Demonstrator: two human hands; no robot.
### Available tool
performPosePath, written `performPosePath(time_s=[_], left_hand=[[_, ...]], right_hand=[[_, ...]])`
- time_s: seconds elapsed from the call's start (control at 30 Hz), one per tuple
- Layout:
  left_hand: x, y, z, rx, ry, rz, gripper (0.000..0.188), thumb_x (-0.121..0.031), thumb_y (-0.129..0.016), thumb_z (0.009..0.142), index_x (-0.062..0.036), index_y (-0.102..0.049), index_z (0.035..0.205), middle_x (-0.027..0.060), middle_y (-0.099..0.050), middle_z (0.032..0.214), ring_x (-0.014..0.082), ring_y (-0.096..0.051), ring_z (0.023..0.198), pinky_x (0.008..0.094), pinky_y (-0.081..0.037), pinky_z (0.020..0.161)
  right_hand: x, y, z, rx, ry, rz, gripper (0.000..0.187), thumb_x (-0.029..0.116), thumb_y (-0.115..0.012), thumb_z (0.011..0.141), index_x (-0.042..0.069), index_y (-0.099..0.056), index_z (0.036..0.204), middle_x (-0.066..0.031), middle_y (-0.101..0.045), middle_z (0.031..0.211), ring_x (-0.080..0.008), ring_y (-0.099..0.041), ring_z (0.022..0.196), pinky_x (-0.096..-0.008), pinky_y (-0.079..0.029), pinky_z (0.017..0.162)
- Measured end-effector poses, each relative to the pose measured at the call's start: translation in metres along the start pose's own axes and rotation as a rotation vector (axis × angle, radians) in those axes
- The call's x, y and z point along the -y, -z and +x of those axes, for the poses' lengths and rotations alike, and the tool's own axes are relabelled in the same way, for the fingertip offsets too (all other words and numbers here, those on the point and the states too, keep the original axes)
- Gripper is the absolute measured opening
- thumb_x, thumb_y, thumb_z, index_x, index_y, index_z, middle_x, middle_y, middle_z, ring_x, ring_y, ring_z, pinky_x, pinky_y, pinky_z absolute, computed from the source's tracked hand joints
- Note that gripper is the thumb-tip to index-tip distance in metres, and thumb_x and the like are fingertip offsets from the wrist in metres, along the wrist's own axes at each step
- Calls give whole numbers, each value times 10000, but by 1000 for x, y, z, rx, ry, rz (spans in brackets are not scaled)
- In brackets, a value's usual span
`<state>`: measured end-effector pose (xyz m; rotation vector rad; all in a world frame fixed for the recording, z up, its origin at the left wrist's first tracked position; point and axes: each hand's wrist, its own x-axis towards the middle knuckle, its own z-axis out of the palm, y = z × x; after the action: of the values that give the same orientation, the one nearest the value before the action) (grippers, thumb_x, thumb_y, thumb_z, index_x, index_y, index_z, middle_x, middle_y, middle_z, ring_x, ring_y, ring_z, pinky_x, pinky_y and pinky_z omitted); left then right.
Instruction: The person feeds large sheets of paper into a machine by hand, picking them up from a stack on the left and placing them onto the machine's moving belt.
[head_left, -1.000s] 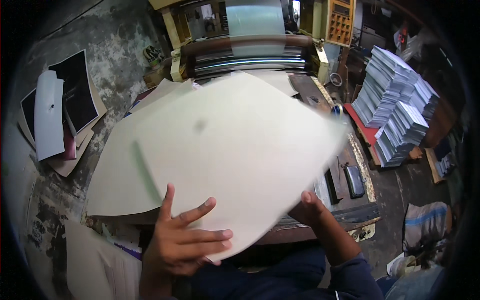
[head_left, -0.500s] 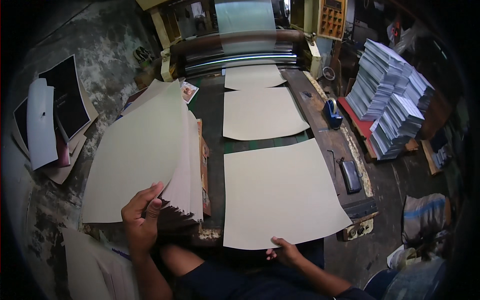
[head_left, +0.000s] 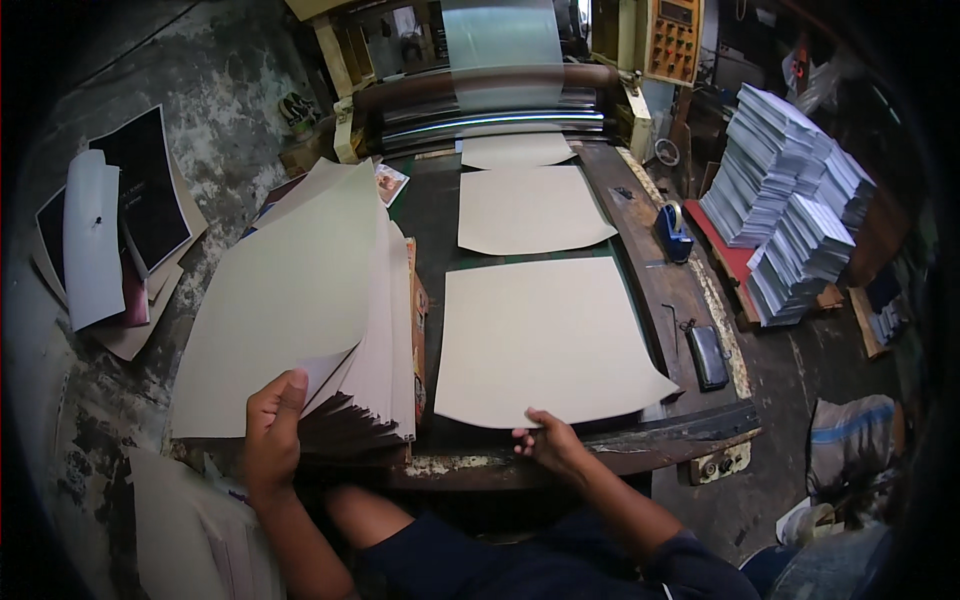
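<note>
Compared with half a second ago, the front sheet [head_left: 540, 340] has moved forward: its near edge then hung past the near edge of the worktop [head_left: 655, 295] and now lies inside it. The gap to the middle sheet [head_left: 530, 207] is narrower, and less of the far sheet [head_left: 512, 150] shows before the rollers [head_left: 490, 125] at the worktop's far edge. One second ago a large sheet was held up across the view, hiding most of the worktop.

The right hand [head_left: 550, 442] grips the front sheet by the middle of its near edge, thumb on top. The left hand [head_left: 272, 425] pinches the near right corner of the top sheet [head_left: 270, 310], bending it up from the stack [head_left: 385, 385] along the worktop's left edge.

The front sheet lies with its near and far edges across the worktop and its side edges running toward the rollers; its near right corner reaches out to the right. The lens bends its outline, so which side is longer cannot be told.

Three loose sheets form one row. Near the right edge are one tape dispenser [head_left: 673, 237], one hex key [head_left: 671, 330] and one black case [head_left: 709, 358]. The stack's leaves cannot be counted.
</note>
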<state>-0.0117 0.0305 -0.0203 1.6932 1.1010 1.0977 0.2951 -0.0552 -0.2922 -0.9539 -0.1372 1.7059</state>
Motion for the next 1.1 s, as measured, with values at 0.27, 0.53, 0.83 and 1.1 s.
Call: performPosePath(time_s=[0.27,0.53,0.83,1.1], left_hand=[[-9,-36,-11,-221,-92,325,417,-306,-526,1009,10,-476,742,-20,-383,653,77,-353,669,269,-325,591],[4,-33,-4,-638,-117,-303,409,-310,-522,1010,78,-650,1035,112,-679,904,140,-574,869,280,-448,847],[-19,-50,-37,-163,-523,381,369,-418,-534,956,-106,-723,897,44,-735,924,303,-650,1074,490,-275,1066],[-29,-60,-50,112,-809,723,478,-557,-639,816,-171,-696,1091,35,-679,1177,330,-503,1293,570,-182,1137]], right_hand=[[32,11,63,-96,81,53,381,365,-464,1005,33,-412,1185,-135,-601,882,-138,-504,603,-418,-539,758],[51,19,97,-103,174,118,503,450,-392,1007,35,-365,1291,-177,-646,984,-173,-567,670,-429,-550,779],[84,-79,-40,300,257,44,827,582,-455,928,44,-186,1496,-212,-554,1235,-252,-601,917,-455,-527,826],[92,-66,-107,255,304,-199,435,308,-613,900,-65,-515,1101,-158,-593,843,-181,-593,664,-318,-535,540]])
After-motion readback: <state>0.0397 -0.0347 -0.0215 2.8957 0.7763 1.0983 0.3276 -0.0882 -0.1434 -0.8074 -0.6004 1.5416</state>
